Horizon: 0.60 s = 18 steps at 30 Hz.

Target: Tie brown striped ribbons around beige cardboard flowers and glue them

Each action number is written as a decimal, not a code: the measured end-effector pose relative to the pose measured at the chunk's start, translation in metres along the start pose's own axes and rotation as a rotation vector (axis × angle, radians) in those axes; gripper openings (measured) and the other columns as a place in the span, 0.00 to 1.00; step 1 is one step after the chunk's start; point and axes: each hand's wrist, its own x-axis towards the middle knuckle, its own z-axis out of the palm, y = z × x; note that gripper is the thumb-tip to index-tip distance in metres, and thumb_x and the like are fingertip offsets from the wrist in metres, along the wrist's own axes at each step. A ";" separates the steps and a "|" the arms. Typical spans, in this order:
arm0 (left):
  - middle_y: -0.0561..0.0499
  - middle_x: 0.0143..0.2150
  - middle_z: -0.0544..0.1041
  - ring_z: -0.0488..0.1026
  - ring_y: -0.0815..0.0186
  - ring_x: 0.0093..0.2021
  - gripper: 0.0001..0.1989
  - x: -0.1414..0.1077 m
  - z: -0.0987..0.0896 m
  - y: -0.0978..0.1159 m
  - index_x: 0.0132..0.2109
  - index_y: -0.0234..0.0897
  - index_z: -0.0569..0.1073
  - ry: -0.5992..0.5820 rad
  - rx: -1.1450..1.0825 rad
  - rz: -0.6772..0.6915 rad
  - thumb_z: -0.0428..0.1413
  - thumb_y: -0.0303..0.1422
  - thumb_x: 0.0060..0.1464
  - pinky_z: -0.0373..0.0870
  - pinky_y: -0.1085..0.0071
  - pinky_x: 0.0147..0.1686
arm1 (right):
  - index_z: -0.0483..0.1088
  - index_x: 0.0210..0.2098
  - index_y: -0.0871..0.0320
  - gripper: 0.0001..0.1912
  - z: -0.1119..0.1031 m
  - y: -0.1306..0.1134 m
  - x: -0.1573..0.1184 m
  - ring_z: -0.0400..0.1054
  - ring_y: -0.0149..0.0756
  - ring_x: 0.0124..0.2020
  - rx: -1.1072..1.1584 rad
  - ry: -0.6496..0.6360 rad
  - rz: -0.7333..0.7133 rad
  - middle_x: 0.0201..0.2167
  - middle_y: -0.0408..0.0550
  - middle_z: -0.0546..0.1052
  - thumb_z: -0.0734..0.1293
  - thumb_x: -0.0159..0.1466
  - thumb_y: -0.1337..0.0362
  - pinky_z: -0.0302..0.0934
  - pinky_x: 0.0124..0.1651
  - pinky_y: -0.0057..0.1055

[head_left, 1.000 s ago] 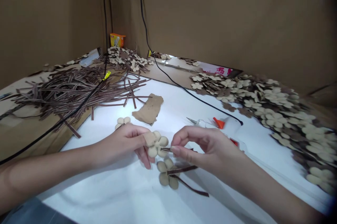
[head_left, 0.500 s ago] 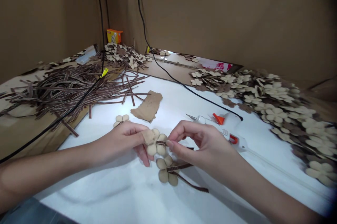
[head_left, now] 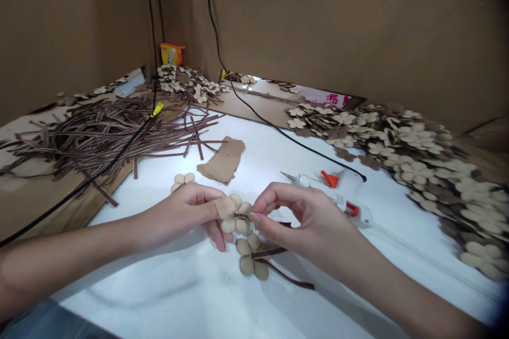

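Observation:
My left hand (head_left: 181,217) holds a beige felt flower (head_left: 237,217) by its edge, with a tan felt patch (head_left: 225,207) under the thumb. My right hand (head_left: 298,217) pinches a thin brown ribbon strip (head_left: 241,217) across the flower's centre. The strip's far part is hidden behind my fingers. Just below the hands, a second felt flower (head_left: 249,257) lies on the white table surface (head_left: 159,275) with a brown ribbon (head_left: 286,270) trailing from it. A small felt flower (head_left: 183,181) lies beyond my left hand.
A white hot glue gun (head_left: 334,196) with an orange part lies right of my right hand, and a tan felt scrap (head_left: 221,159) lies ahead. A heap of brown ribbon strips (head_left: 107,142), piles of felt flowers (head_left: 413,164), a black cord (head_left: 294,140) and an orange box (head_left: 172,54) surround the work area.
My right hand has moved left, bringing the ribbon strip onto the flower's centre and uncovering more of the glue gun. The view has tilted slightly.

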 end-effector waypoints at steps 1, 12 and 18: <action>0.49 0.28 0.78 0.75 0.69 0.26 0.15 0.000 0.000 0.000 0.31 0.32 0.74 -0.001 -0.004 -0.003 0.52 0.40 0.56 0.71 0.74 0.31 | 0.70 0.27 0.57 0.04 0.000 0.000 0.000 0.69 0.29 0.27 -0.005 0.001 -0.004 0.25 0.41 0.74 0.66 0.57 0.64 0.65 0.28 0.23; 0.51 0.27 0.77 0.74 0.70 0.27 0.11 -0.001 0.003 0.002 0.30 0.32 0.75 0.016 -0.035 -0.020 0.60 0.38 0.49 0.70 0.74 0.31 | 0.70 0.26 0.57 0.05 0.001 -0.002 -0.002 0.69 0.30 0.26 0.005 -0.006 0.006 0.25 0.43 0.75 0.65 0.57 0.64 0.64 0.26 0.25; 0.51 0.27 0.77 0.73 0.71 0.27 0.09 -0.001 0.007 0.005 0.31 0.32 0.76 0.035 -0.028 -0.034 0.59 0.36 0.50 0.71 0.75 0.31 | 0.70 0.27 0.56 0.05 0.000 -0.001 -0.001 0.68 0.29 0.27 0.004 -0.015 -0.006 0.26 0.41 0.74 0.65 0.58 0.63 0.63 0.27 0.23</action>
